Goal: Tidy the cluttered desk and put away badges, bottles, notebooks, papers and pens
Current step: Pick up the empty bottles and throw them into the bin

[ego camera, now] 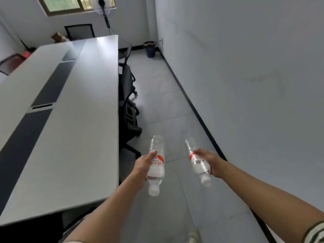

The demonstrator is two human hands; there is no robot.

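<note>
I stand in the aisle between a long grey desk (84, 120) and a white wall. My left hand (142, 163) grips a clear plastic water bottle (156, 165) with a red and white label, its white cap pointing back toward me. My right hand (213, 163) grips a second, similar water bottle (197, 160), also cap toward me. Both bottles hang over the tiled floor, to the right of the desk's edge.
Black office chairs (128, 95) are tucked along the desk's right side. A dark waste bin (149, 49) stands at the far end by the wall. A standing fan (105, 13) and another chair (79, 31) are at the back under a window.
</note>
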